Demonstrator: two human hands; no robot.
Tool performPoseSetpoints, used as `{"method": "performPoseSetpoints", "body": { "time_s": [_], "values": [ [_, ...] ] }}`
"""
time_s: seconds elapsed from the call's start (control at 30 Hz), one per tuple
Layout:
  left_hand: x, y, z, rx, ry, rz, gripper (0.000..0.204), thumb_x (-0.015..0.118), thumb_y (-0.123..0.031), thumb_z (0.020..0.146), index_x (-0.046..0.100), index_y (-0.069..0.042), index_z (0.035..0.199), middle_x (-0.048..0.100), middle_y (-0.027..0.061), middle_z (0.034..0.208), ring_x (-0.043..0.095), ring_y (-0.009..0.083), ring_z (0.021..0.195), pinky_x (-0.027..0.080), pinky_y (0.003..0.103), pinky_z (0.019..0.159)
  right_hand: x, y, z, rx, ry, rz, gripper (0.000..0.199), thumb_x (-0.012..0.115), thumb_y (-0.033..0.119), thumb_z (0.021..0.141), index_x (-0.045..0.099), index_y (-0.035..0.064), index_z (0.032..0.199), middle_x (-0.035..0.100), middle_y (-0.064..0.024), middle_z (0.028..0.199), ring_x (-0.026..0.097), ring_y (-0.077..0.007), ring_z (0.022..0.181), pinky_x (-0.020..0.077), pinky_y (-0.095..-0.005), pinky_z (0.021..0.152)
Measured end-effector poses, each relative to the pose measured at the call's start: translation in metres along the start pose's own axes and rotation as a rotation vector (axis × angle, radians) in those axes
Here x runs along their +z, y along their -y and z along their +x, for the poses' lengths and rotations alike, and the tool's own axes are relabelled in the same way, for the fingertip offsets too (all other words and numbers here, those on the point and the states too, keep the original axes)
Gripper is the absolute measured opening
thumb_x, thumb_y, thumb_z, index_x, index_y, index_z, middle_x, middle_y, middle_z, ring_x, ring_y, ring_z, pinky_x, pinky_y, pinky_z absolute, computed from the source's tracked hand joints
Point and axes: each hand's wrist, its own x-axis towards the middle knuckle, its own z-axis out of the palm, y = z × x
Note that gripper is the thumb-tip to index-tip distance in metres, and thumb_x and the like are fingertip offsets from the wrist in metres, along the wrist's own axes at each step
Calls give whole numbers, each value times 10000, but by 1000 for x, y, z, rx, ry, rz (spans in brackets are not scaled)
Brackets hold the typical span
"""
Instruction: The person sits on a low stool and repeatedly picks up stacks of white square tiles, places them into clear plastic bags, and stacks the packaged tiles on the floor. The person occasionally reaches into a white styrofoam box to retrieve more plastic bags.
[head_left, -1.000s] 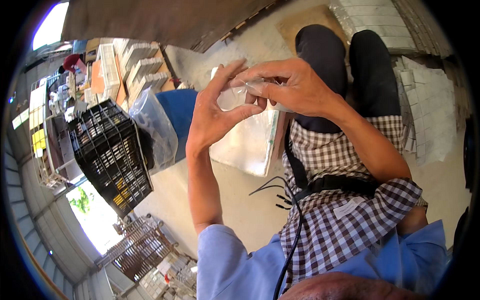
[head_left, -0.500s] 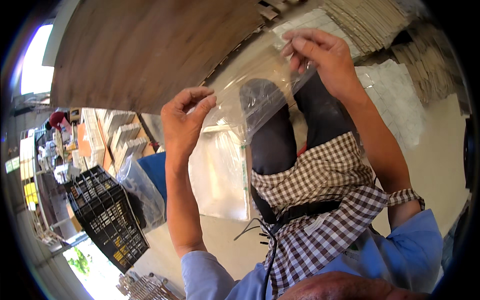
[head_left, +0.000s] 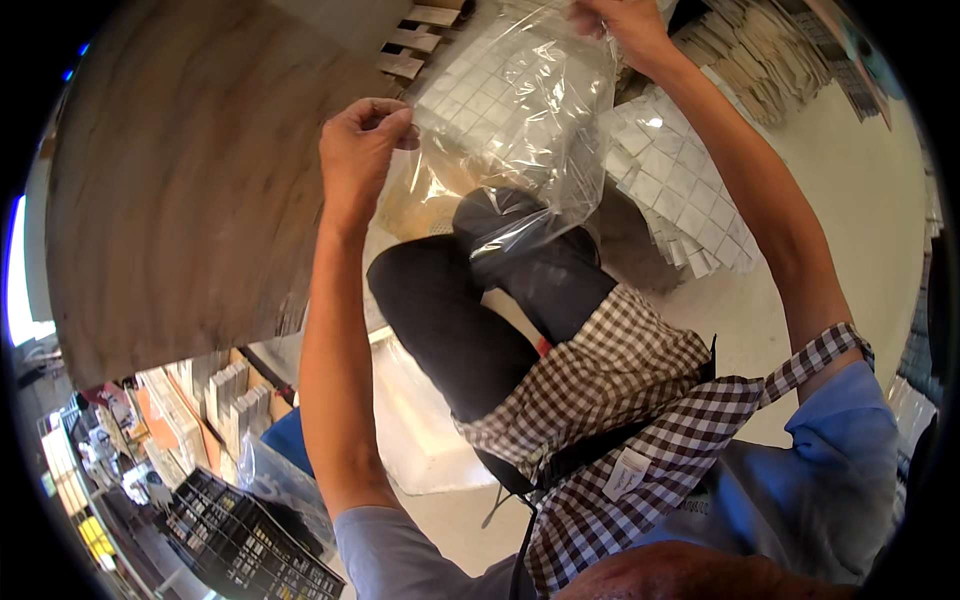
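A clear plastic bag (head_left: pixel 570 140) stretches between my two hands, above my knees. My left hand (head_left: pixel 362 150) pinches it near the edge of the brown wooden board. On the other side my right hand (head_left: pixel 625 32), farther off at the top of the view, grips the bag's upper corner with bent fingers. The bag is see-through and creased, its lower end hanging over my dark trouser legs. White square-tiled sheets (head_left: pixel 685 175) lie on the floor beyond my knees, and some tiles show through the plastic.
The large wooden board (head_left: pixel 180 190) fills the left. Wooden slats (head_left: pixel 415 42) lie at the top. Stacked flat sheets (head_left: pixel 755 60) stand at the far right. A whitish bin (head_left: pixel 425 440) sits left of my legs, with a black crate (head_left: pixel 240 540) lower left.
Both hands have moved farther up in view, and the bag now hangs more spread out. My view has turned, so the board, crate and tiled sheets sit lower.
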Motion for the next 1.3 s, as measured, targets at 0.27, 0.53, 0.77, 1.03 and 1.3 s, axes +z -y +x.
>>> {"method": "performPoseSetpoints", "body": {
  "time_s": [0.27,0.53,0.77,1.03,1.3],
  "values": [
    [70,135,91,-268,0,-129,158,680,-73,855,700,63,932,711,111,768,690,163,665,536,272,649,-44,-123,49,330,-143,-226,247,681,178,916,715,5,1088,707,-81,775,617,-130,575,470,-267,493],
    [103,230,151,-309,178,92,139,699,-64,776,734,13,887,718,87,738,696,144,657,534,268,644,-67,-218,81,305,-17,-487,213,693,200,887,728,-9,908,670,-78,699,613,-133,574,494,-272,514],
    [94,269,187,-360,61,155,165,756,-97,786,743,31,891,695,62,740,610,104,646,478,246,589,-51,-281,108,265,-148,-487,197,666,167,855,699,-15,789,658,-86,647,625,-149,577,506,-294,533],
    [67,301,200,-375,-138,374,227,784,-158,770,756,20,907,713,57,782,624,114,679,501,272,649,3,-303,137,136,-159,-816,210,672,234,808,712,38,872,697,-169,755,668,-243,634,528,-385,608],
    [69,309,206,-360,-254,421,278,785,-197,731,760,7,919,734,77,814,658,146,723,516,296,710,18,-324,158,155,-405,-998,259,681,354,810,742,121,905,694,-224,855,661,-429,829,522,-493,744]
  ]
}}
